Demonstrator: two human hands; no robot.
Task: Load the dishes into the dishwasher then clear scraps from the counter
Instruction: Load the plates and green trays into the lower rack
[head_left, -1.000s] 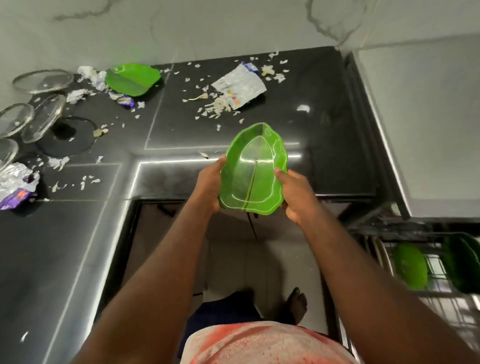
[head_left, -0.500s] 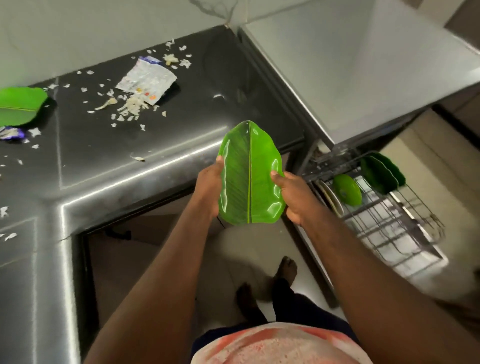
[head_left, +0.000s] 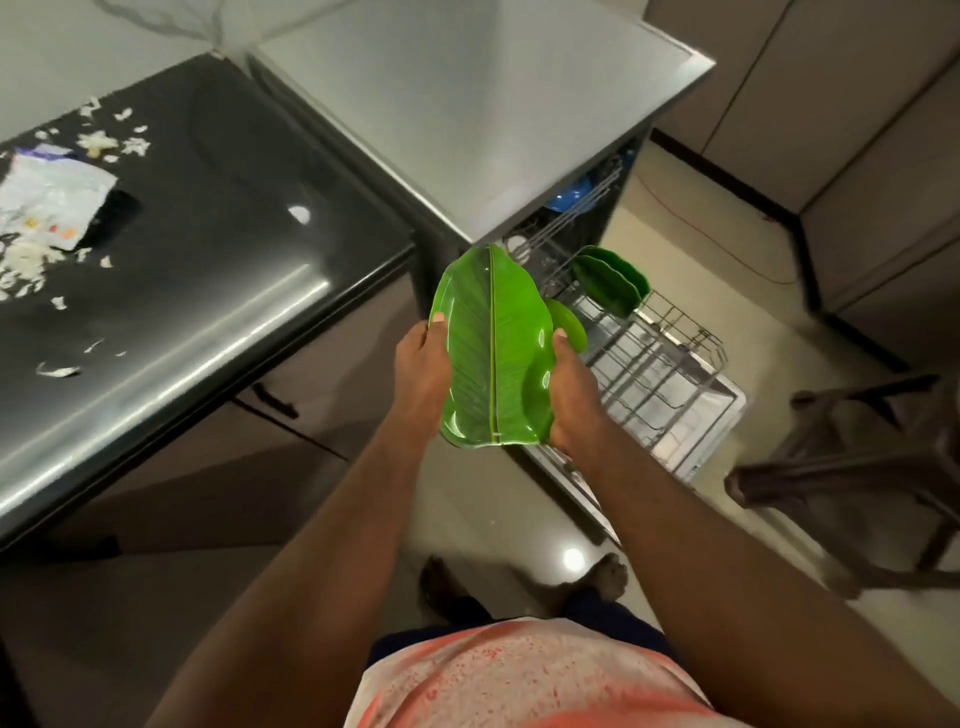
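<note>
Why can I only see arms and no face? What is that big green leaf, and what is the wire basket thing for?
The camera sits on the person's head and looks down, so you see what they see: their own arms, shirt and feet. There is no machine here, just two hands. The left hand and the right hand each grip one side of the leaf-shaped plate. It is a shiny green dish, not a real leaf. The wire basket is the pulled-out rack of the dishwasher, and more green plates stand on edge in it. On the left is the black counter, with white scraps and a crumpled wrapper lying on it.
</note>
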